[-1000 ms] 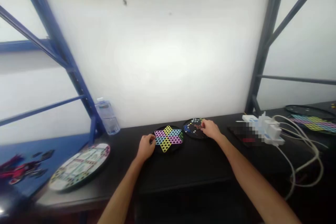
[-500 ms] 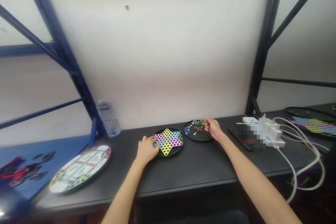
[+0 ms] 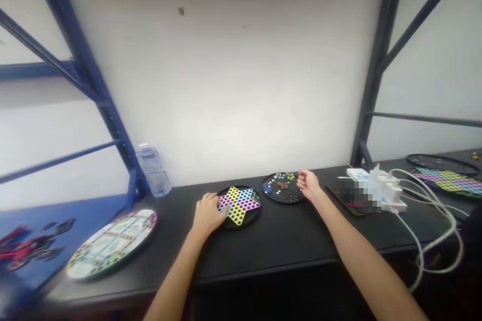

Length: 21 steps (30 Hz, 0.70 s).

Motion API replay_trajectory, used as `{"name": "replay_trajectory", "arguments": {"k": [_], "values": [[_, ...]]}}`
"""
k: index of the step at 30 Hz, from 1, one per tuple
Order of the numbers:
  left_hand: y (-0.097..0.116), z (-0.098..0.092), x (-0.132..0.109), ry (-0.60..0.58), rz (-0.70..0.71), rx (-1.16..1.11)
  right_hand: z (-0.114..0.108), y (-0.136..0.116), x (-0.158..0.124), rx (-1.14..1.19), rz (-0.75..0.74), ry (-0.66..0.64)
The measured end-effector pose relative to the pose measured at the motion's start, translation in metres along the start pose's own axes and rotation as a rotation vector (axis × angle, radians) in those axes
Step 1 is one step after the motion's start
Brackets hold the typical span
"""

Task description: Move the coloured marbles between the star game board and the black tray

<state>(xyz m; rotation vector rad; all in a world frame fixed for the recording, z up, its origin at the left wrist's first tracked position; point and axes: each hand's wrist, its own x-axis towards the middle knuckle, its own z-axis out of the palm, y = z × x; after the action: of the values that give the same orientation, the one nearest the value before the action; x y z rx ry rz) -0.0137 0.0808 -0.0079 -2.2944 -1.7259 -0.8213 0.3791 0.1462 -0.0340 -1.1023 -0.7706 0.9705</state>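
A star-shaped Chinese checkers board (image 3: 244,205) in yellow, pink and blue lies over a round black tray (image 3: 248,220). My left hand (image 3: 208,214) grips its left side, thumb on top and fingers by the far edge. To the right sits a second round black tray (image 3: 273,198) with small marbles (image 3: 282,185) in several colours scattered in it. Over that tray's right rim is my right hand (image 3: 308,184), its fingers curled together. Whatever they may hold is too small to make out.
A white round game board (image 3: 113,243) lies at the left, near a clear bottle (image 3: 153,170) by the wall. Right of the trays are a dark flat device (image 3: 341,198) and a power strip (image 3: 395,203) with looping white cables (image 3: 454,225). Metal frame posts (image 3: 371,85) flank the table.
The star-shaped board has turned slightly counterclockwise under my left hand. My right hand has shifted a little to the right, toward the marble tray's outer rim.
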Motion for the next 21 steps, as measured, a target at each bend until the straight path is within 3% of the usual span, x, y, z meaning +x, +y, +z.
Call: {"name": "replay_trajectory", "arguments": {"k": [4,9,13,21], "values": [[-0.013,0.006,0.001,-0.077,-0.054,-0.233,0.006,0.006,-0.005,-0.646,-0.259,0.023],[-0.027,0.009,0.001,-0.086,-0.008,-0.328,0.015,0.008,-0.013,-1.316,-0.390,-0.157],[-0.030,0.010,0.001,-0.095,-0.017,-0.340,0.019,0.008,-0.015,-1.459,-0.391,-0.207],[-0.030,0.010,0.000,-0.092,-0.010,-0.358,0.021,0.008,-0.017,-1.465,-0.376,-0.185]]}}
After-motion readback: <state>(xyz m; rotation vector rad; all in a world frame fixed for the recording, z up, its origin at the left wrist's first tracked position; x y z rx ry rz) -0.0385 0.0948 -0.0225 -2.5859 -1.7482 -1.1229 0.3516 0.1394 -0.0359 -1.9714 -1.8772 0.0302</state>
